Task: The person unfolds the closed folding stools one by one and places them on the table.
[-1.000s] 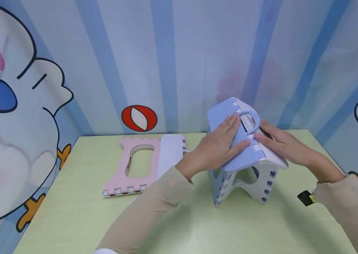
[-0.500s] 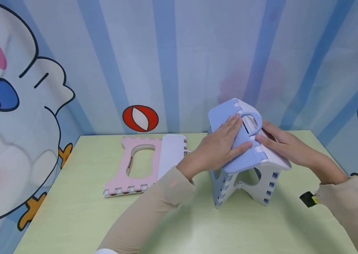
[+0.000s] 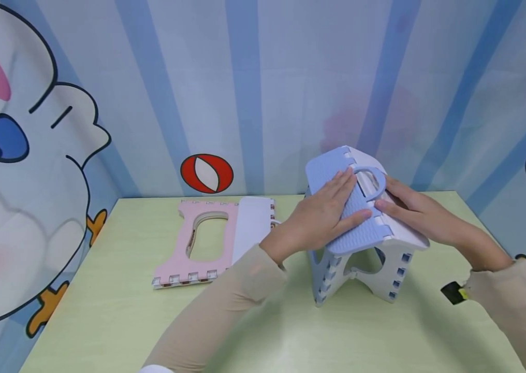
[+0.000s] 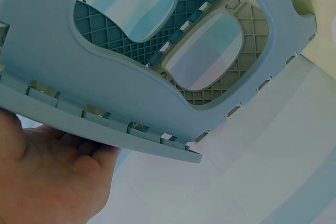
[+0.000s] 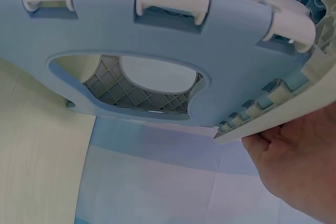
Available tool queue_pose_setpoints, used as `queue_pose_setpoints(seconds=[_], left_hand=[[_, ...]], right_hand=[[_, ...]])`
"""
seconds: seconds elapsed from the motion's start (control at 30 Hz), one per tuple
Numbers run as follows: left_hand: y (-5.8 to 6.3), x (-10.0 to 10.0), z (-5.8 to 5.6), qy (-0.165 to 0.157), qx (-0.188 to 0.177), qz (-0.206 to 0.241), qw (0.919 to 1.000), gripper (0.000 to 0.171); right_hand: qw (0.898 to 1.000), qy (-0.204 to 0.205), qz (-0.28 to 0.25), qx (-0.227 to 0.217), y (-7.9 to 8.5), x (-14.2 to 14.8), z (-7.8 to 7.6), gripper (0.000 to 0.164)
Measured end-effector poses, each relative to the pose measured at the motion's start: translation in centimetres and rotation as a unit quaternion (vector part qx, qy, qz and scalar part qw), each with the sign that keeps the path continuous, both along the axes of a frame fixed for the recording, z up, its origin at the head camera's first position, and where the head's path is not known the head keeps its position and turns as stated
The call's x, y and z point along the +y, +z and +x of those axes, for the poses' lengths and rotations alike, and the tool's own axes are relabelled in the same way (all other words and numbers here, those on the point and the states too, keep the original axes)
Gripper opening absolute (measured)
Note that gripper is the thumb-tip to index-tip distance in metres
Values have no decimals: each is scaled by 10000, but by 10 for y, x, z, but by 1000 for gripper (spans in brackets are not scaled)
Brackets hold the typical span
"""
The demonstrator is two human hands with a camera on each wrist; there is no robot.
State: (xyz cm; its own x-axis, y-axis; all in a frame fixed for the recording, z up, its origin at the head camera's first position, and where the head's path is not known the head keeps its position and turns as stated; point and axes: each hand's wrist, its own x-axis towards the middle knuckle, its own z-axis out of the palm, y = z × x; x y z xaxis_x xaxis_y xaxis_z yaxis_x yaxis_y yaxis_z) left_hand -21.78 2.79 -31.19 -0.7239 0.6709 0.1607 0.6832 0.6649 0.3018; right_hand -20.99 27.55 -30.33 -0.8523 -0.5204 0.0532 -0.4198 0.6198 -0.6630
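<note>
A folding step stool (image 3: 339, 243) stands partly unfolded on the table, its top peaked like a roof. One seat half is blue and ribbed, the other white, with a blue loop handle (image 3: 377, 182) at the ridge. My left hand (image 3: 321, 215) lies with straight fingers on the blue half; the right hand (image 3: 419, 210) rests on the white half, thumb near the ridge. From below, the left wrist view has that hand (image 4: 58, 169) against the blue panel's outer face. In the right wrist view, the hand (image 5: 299, 161) meets the white panel's outside, most fingers hidden behind it.
A second folding stool, pink and white (image 3: 181, 248), lies folded flat at the left, partly covered by my left sleeve (image 3: 225, 305). Both stand on a pale green table (image 3: 104, 311). A striped cartoon backdrop (image 3: 281, 93) hangs right behind its far edge.
The stool's white seat half has spread slightly to the right, with the right hand following it. The left hand keeps its place on the blue half. The view has shifted a little.
</note>
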Motion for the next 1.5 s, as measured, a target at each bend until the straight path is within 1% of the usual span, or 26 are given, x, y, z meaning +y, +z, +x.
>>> queue_pose_setpoints(seconds=[0.17,0.4,0.6,0.83,1.5], left_hand=[[0,0,0,4,11,20,10000,80],[-1,0,0,-58,-13,63,10000,80],[-1,1,-1,-90,-16,48,9999,80],[-2,2,-3,-88,16,-28,10000,80],[-1,1,-4,-57,115,-251,9996,80]], right_hand=[[9999,-50,66,63,0,-1,1,69],[9995,-248,191,79,0,-1,3,70],[9995,-198,230,106,-1,1,3,72],[9995,-283,118,70,-1,-1,2,72],[9982,-400,364,267,1,-5,1,76]])
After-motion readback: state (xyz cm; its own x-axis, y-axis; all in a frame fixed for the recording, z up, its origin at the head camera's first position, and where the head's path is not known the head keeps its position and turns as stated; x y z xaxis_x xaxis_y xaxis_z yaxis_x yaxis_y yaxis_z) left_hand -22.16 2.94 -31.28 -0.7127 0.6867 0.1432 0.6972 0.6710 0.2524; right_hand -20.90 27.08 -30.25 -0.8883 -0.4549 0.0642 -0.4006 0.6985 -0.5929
